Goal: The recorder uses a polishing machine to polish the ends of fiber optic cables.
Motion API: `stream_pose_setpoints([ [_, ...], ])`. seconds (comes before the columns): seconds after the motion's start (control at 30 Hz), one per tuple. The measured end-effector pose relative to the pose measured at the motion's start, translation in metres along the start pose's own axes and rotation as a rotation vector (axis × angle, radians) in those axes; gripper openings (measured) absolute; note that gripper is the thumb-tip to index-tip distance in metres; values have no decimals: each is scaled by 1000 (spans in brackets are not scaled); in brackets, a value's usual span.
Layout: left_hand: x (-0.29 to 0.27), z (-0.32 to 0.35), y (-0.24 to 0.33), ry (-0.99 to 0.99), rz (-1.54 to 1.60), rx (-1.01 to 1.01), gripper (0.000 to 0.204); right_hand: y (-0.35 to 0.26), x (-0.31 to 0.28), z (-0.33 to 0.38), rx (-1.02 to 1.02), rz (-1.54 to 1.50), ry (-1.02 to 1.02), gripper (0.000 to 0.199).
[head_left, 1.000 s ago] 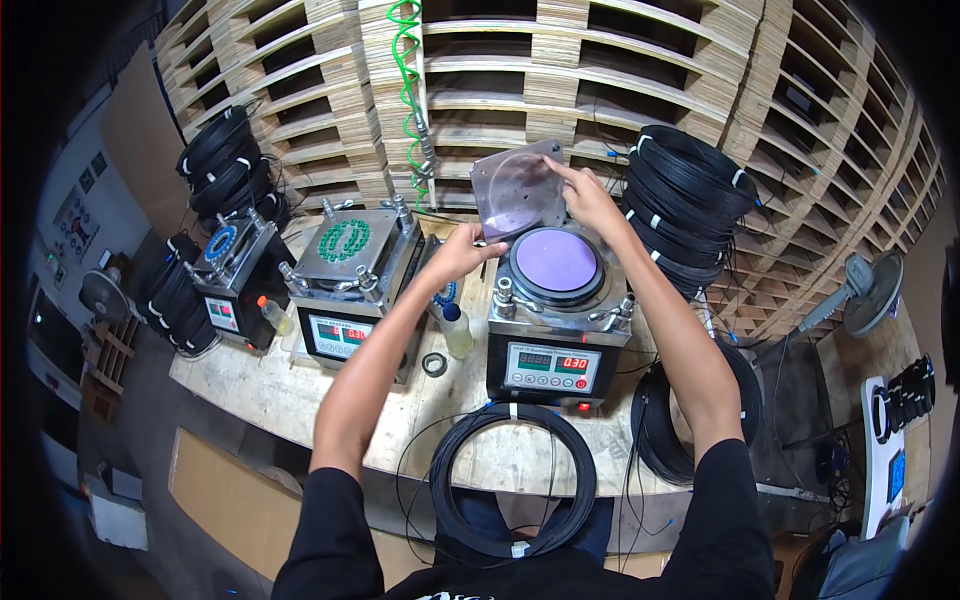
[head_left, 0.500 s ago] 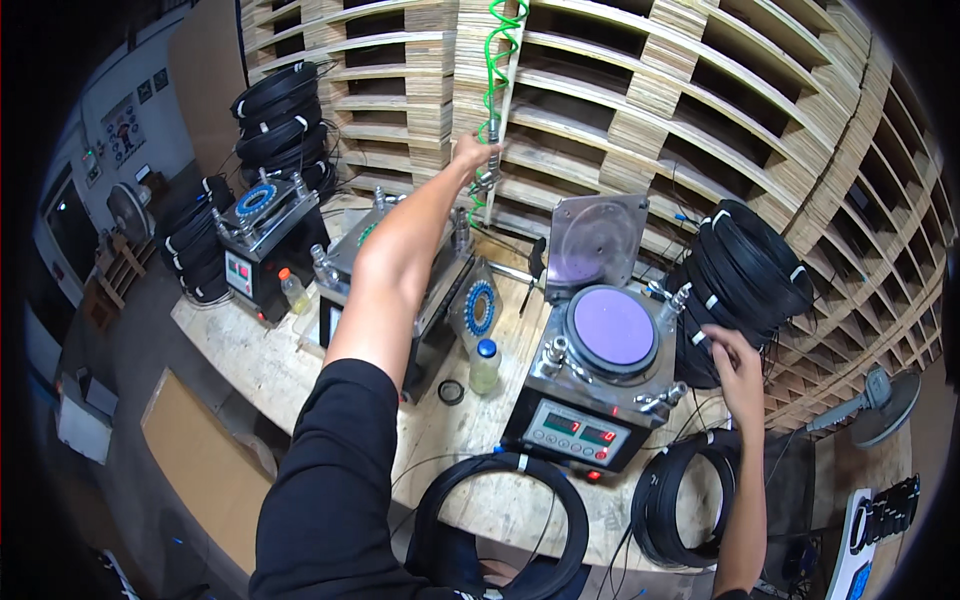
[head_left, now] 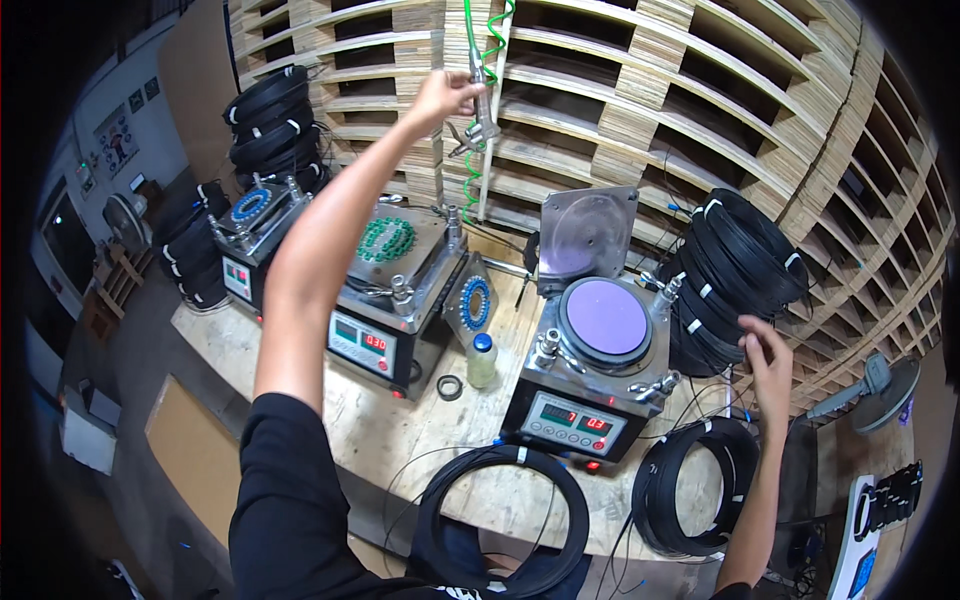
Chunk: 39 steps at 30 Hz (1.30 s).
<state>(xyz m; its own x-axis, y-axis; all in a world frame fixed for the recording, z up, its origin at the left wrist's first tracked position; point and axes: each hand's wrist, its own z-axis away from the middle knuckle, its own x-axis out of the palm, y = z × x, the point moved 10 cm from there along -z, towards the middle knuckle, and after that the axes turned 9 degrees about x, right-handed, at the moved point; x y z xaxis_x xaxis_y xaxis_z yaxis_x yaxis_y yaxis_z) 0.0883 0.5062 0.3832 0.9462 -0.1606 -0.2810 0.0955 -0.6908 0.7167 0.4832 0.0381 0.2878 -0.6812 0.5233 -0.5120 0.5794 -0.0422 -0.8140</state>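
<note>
My left hand [head_left: 442, 96] is raised high and closed around a metal air blow gun [head_left: 482, 112] that hangs on a green coiled hose [head_left: 484, 30] in front of the stacked wooden pallets. My right hand [head_left: 768, 362] reaches out to the right, fingers on a stack of black cable coils [head_left: 735, 280]. Between my arms stands a steel polishing machine [head_left: 590, 385] with a purple round pad [head_left: 606, 316] and its square lid [head_left: 587, 233] tipped up.
Two more machines [head_left: 395, 290] [head_left: 262, 235] stand to the left on the wooden bench [head_left: 370, 425]. A small bottle with a blue cap [head_left: 482, 360] and a black ring [head_left: 449, 387] lie between machines. Black cable coils [head_left: 500, 520] [head_left: 695, 500] hang at the bench front; more coils [head_left: 268, 120] are stacked at the far left.
My left hand rose from the machine lid to the hanging hose and gripped the blow gun. My right hand moved right to the cable coil stack. The lid stands open.
</note>
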Motion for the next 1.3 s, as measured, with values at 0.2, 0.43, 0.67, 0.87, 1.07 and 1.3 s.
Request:
stream_pose_setpoints([
  [0.2, -20, 84, 178, -362, 112, 65, 78, -126, 47, -11, -193, -111, -251, 38],
  [0.43, 84, 182, 278, -675, 291, 158, 61, -206, 167, 15, -142, -270, -860, 70],
  [0.67, 90, 185, 229, -436, 294, 161, 51, -190, 150, 43, -67, -510, -850, 52],
  [0.87, 102, 247, 58, -267, 167, -124, 50, -150, 97, 50, 32, -422, -574, 39],
  [1.07, 150, 249, 40, -198, 52, 58, 37, -167, 90, 61, -68, -374, -305, 31],
  [1.3, 152, 241, 48, -164, 38, 79, 23, -151, 92, 27, -66, -414, -196, 21],
])
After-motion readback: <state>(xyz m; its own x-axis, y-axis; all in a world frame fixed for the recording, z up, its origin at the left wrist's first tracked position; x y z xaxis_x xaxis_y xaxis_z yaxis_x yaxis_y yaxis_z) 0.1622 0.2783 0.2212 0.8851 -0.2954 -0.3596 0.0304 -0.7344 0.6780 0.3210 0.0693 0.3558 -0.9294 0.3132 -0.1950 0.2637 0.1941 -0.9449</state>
